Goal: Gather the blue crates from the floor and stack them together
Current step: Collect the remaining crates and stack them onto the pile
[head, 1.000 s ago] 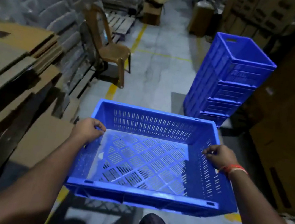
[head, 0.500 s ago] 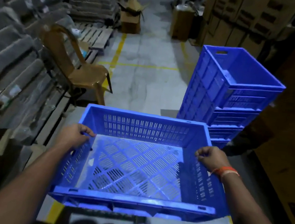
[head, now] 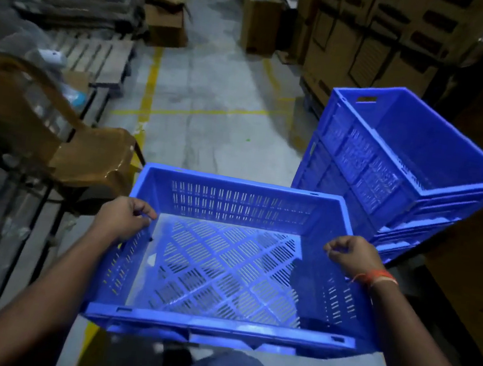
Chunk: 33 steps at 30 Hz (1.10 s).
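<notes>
Both hands on one blue crate (head: 224,260), carried off the floor at waist height in front of the person. Left hand (head: 121,218) curls over the left rim, grip closed on it; right hand (head: 350,254) does the same on the right rim, orange band (head: 374,276) on that wrist. Crate is empty, slotted base showing. Stack (head: 387,170) of blue crates sits on the floor (head: 213,103) just ahead-right, near the carried crate's far right corner. Brown chair (head: 85,157) to the left, cartons (head: 374,32) behind the stack.
</notes>
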Motion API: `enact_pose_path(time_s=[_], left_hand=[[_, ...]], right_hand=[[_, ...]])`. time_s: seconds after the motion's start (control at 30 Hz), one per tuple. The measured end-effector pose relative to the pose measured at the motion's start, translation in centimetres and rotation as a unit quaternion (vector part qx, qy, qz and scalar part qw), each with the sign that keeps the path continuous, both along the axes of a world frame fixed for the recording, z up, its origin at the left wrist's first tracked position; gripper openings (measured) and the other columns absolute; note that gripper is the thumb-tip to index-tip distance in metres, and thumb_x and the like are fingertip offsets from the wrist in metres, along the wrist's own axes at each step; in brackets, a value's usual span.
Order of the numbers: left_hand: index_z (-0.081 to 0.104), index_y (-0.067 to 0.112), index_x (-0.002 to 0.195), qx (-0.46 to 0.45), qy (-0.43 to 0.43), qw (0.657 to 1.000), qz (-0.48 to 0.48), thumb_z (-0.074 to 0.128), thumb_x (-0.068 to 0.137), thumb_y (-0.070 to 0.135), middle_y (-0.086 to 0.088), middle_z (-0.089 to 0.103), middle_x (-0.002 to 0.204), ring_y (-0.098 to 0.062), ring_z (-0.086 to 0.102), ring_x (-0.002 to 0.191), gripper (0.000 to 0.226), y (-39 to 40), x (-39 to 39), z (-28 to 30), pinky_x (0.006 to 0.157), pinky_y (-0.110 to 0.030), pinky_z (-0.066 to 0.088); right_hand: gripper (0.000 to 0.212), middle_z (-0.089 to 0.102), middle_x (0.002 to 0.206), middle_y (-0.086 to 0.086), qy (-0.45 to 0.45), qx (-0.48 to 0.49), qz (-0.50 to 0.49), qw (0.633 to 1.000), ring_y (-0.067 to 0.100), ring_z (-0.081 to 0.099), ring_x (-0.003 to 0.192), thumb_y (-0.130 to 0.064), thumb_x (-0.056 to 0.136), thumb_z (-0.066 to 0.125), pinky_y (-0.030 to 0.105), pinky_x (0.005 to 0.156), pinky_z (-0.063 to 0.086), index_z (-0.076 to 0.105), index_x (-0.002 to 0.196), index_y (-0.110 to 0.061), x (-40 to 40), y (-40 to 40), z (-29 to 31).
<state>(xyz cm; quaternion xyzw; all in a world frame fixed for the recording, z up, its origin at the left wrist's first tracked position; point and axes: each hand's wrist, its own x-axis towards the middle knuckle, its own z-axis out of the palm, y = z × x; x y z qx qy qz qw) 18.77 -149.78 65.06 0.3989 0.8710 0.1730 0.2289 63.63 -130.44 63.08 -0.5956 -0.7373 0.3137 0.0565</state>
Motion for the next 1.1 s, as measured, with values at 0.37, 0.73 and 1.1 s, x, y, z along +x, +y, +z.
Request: enact_pose_path(time_s=[0.37,0.73,1.1], left_hand=[[0.073,0.032,0.080,-0.003,0.026,0.981,-0.194,0.075,0.080,0.025,0.001,0.072,0.073,-0.017,0.068,0.072,0.007,24.7,-10.0,2.5,0.063,-0.026,0.040],[0.073,0.027,0.076,-0.014,0.016,0.942,-0.334,0.073,0.080,0.026,0.009,0.061,0.061,-0.010,0.057,0.061,0.004,45.1,-11.6,0.5,0.057,-0.022,0.037],[0.073,0.026,0.076,0.014,0.045,0.874,-0.484,0.073,0.076,0.026,0.002,0.070,0.075,-0.022,0.068,0.079,0.001,56.2,-11.4,-0.3,0.067,-0.027,0.043]], right_hand=[[0.011,0.076,0.083,0.001,-0.019,-0.008,-0.184,0.983,0.017,0.071,0.081,-0.016,0.076,0.072,0.028,0.076,0.051,0.076,0.080,-0.026,-6.5,7.7,0.6],[0.015,0.074,0.077,0.004,-0.028,-0.035,-0.340,0.939,0.020,0.069,0.074,-0.013,0.076,0.073,0.026,0.067,0.046,0.073,0.077,-0.029,-10.3,13.6,-1.5],[0.014,0.062,0.067,-0.002,-0.048,-0.012,-0.505,0.862,0.014,0.058,0.065,-0.015,0.075,0.073,0.020,0.061,0.036,0.077,0.085,-0.025,-17.1,10.3,0.7]])
